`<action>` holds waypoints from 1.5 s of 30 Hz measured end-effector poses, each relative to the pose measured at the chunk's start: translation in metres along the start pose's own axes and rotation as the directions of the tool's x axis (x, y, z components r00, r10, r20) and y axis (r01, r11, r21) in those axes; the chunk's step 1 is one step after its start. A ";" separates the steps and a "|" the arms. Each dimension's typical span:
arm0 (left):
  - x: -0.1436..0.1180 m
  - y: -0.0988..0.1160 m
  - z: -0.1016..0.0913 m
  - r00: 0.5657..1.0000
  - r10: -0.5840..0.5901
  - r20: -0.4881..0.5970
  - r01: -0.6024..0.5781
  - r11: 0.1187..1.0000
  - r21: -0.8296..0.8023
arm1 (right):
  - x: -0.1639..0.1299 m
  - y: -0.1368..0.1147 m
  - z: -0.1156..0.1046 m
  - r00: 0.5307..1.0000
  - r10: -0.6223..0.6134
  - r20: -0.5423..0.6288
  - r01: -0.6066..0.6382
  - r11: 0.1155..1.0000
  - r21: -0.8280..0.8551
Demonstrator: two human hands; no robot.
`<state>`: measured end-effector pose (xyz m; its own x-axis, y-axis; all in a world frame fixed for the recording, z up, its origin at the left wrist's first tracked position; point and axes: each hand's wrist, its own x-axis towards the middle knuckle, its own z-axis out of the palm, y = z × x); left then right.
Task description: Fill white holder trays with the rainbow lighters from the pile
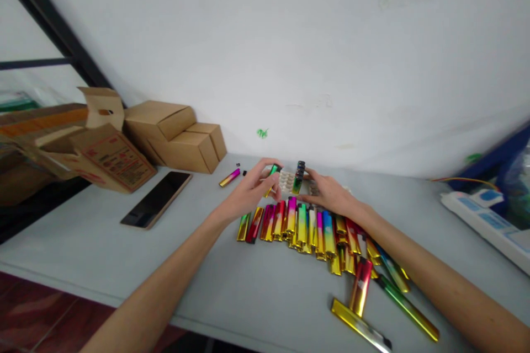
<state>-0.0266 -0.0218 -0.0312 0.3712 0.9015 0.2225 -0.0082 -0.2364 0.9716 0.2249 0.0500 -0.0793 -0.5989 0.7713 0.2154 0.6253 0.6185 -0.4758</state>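
Observation:
My left hand [257,185] is closed around a shiny green-and-gold lighter-like stick [273,170] with a dark top. To its right, a row of similar dark-topped sticks [297,181] stands upright at a pale tray with small cells [285,182]. My right hand [329,192] reaches round the right side of this row, thumb in front and index finger behind; its other fingers are partly hidden. Just in front of both hands lies a pile of shiny sticks [302,226] in red, pink, blue, green and gold.
One purple-and-gold stick [229,178] lies apart, left of my hands. A phone [157,200] rests on the grey table [232,298]. Cardboard boxes [174,135] stand at the back left, one open [111,157]. A white-and-blue device [488,220] is at the right.

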 end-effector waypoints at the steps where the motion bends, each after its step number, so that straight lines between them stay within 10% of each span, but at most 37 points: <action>1: 0.000 0.000 0.002 1.000 -0.006 -0.001 0.006 1.000 -0.019 | 0.000 0.000 0.000 1.000 0.003 0.003 -0.003 1.000 0.002; 5: -0.001 -0.002 0.009 0.998 0.016 -0.063 -0.016 1.000 0.012 | 0.000 -0.001 -0.001 1.000 0.005 0.013 -0.005 1.000 0.027; 13: -0.006 0.006 0.015 0.955 0.186 -0.230 -0.018 0.812 0.583 | 0.000 -0.004 -0.004 1.000 0.018 0.023 -0.019 0.999 0.044; 33: -0.006 0.005 0.013 0.960 0.164 -0.229 0.037 0.734 0.678 | 0.000 -0.002 -0.002 1.000 0.014 0.018 -0.015 1.000 0.024; 38: -0.006 0.005 0.011 0.956 0.122 -0.267 0.056 0.817 0.574 | 0.000 -0.003 -0.002 1.000 0.020 0.016 -0.020 0.999 0.025; 45: 0.014 -0.005 0.000 0.978 -0.065 -0.197 0.057 0.997 -0.044 | 0.002 -0.002 -0.002 1.000 0.008 0.000 -0.008 1.000 0.016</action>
<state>-0.0212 -0.0077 -0.0334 0.1804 0.9687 0.1707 -0.0275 -0.1685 0.9853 0.2234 0.0508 -0.0764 -0.5942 0.7759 0.2119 0.6220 0.6102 -0.4907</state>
